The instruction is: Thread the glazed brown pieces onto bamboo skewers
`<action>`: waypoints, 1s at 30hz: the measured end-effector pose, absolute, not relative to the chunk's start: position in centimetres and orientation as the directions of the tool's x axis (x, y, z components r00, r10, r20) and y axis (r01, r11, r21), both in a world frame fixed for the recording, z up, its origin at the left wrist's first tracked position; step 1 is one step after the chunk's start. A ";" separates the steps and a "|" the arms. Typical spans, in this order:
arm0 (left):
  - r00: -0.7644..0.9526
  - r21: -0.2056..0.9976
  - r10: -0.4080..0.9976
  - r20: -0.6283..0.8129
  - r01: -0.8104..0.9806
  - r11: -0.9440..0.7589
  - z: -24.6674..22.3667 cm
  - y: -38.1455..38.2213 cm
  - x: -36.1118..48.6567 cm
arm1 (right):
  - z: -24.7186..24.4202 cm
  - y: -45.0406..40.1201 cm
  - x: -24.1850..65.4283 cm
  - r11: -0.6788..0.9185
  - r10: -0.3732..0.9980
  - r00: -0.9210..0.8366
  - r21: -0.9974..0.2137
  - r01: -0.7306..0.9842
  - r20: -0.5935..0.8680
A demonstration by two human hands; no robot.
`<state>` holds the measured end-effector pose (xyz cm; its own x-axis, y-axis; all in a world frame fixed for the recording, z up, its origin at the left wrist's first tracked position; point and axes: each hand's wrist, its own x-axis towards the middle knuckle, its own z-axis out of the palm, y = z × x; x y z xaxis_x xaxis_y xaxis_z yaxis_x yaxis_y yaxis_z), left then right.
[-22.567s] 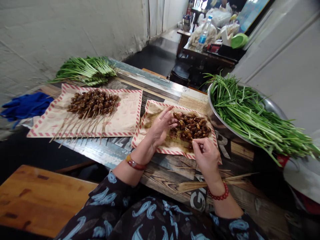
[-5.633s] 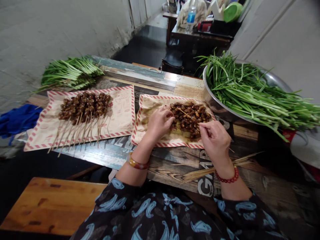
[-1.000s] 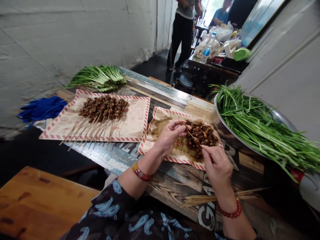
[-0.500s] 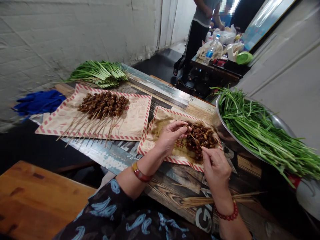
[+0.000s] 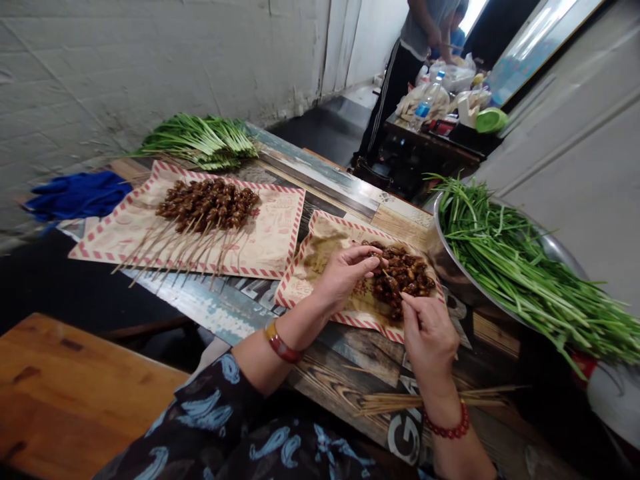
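Observation:
Over a striped-edged paper sheet [image 5: 295, 287], my left hand [image 5: 345, 270] is closed in a pinch on a glossy brown oval piece that looks like a silkworm pupa, mostly hidden by the fingers. My right hand [image 5: 433, 333] pinches a thin bamboo skewer, its point toward the left fingertips; the hand covers most of the stick. Beneath both hands lies a heap of loose brown pupae [image 5: 413, 277] on oil-stained paper. To the left, loaded skewers [image 5: 210, 203] rest in a row on a second paper sheet [image 5: 275, 257], bare stick ends toward me.
Bare skewers [image 5: 390, 402] lie by my right wrist. A metal bowl [image 5: 445, 247] of long green chives [image 5: 520, 267] stands at right. More chives [image 5: 200, 140] and a blue cloth [image 5: 80, 193] are at far left. Beyond, a person [image 5: 400, 67] stands by a cluttered table.
Both hands stay over the pupae with only small finger movements; my right hand has shifted slightly left. The view has tilted a little, and the standing person's arms have moved.

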<state>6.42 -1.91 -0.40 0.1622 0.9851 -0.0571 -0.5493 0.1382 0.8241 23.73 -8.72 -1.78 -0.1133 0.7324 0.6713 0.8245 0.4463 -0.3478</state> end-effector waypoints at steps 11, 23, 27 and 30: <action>0.175 0.812 0.983 -0.050 -0.566 0.142 -0.3 -2.0 6.5 | -1.7 -8.5 23.7 0.454 0.724 -0.130 -0.326 0.829 0.677; 0.214 0.775 0.975 -0.051 -0.607 0.174 -0.2 -1.7 6.3 | -1.0 -8.5 23.0 0.419 0.766 -0.097 -0.378 0.826 0.635; 0.179 0.735 0.982 -0.065 -0.656 0.169 -0.2 -1.5 6.3 | -0.9 -8.6 23.2 0.408 0.774 -0.047 -0.441 0.799 0.632; 0.258 0.763 0.962 -0.084 -0.605 0.229 -0.4 -1.8 6.7 | -0.9 -8.5 23.3 0.405 0.765 -0.014 -0.464 0.788 0.644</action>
<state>6.70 -1.83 -0.40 0.2583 0.9624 -0.0845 -0.6049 0.2293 0.7626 23.26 -8.49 -0.85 -0.0136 0.7651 0.6438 0.7879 0.4047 -0.4643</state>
